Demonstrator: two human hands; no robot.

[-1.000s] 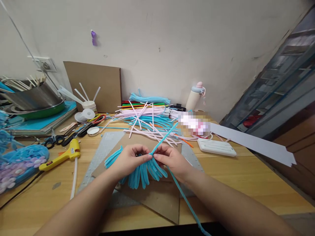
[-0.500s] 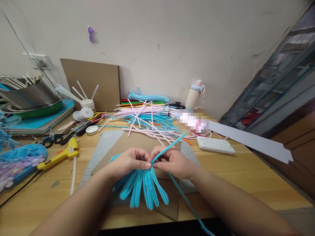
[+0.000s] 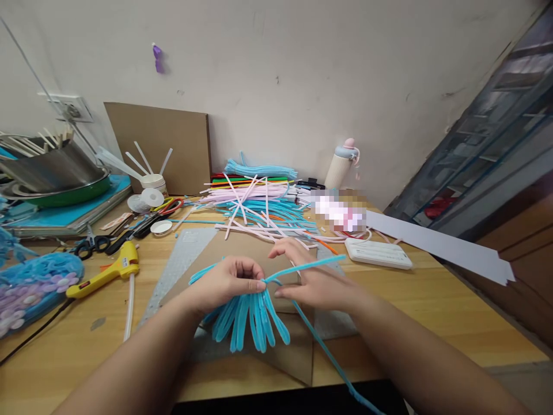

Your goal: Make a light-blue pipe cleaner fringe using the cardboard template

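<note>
My left hand (image 3: 235, 283) pinches a bundle of looped blue pipe cleaners (image 3: 250, 323) at its gathered top edge. The loops fan downward below the fingers, over a brown cardboard sheet (image 3: 289, 351). From the pinch point a loose pipe cleaner end (image 3: 309, 267) sticks out to the right, passing across my right hand (image 3: 311, 282). That hand has its fingers apart, thumb below and forefinger raised, close beside the bundle. A long blue pipe cleaner strand (image 3: 328, 351) runs from behind the right hand down to the table's front edge.
Pink and blue pipe cleaners (image 3: 268, 207) lie heaped at the back. On the left are a yellow hot glue gun (image 3: 108, 271), scissors (image 3: 91, 245) and a metal pot (image 3: 52, 164). A white power strip (image 3: 378, 253) and a bottle (image 3: 340, 167) stand right.
My right hand has released its pinch at the bundle and spread its fingers, shifting slightly right. The loose end has swung lower and rightward. My left hand keeps its pinch.
</note>
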